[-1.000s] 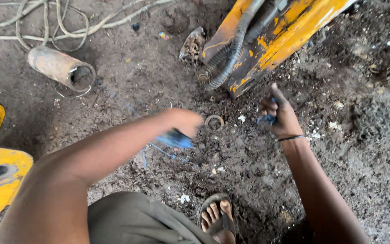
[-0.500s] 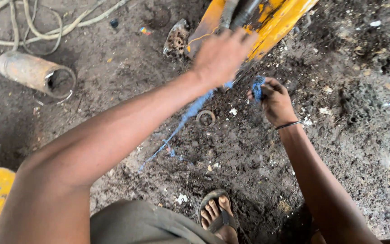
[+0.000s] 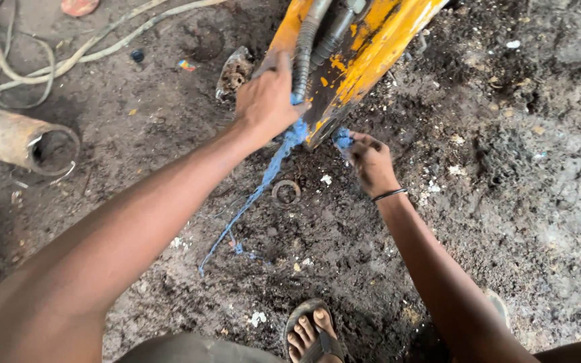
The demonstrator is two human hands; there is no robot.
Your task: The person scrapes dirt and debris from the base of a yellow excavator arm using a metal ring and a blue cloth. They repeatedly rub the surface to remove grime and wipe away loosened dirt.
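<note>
1. The left hand [image 3: 267, 101] is up against the lower end of a big yellow metal arm [image 3: 364, 47] near the top of the ground.
2. Its grip is closed on a blue rope [image 3: 263, 181], right where the rope meets the metal arm and a grey hose [image 3: 304, 47].
3. The blue rope hangs down from the left hand and trails across the dirt ground [image 3: 506, 202] toward the bottom, where its end looks frayed.
4. The right hand [image 3: 370, 161] is just below the end of the yellow metal arm, close to the left hand.
5. Its grip is closed on the other bit of the blue rope, a small blue bunch at the fingertips.
6. A dark band [image 3: 390, 195] sits on the right wrist.
7. A small metal ring [image 3: 286, 191] lies on the ground between the two arms, just beside the rope.
8. A rusty pipe [image 3: 18, 138] lies at the left edge of the ground, with its open end facing right.
9. Pale cords [image 3: 68, 54] curl over the ground in the top left corner.
10. A foot in a sandal [image 3: 312, 333] shows at the bottom edge.
</note>
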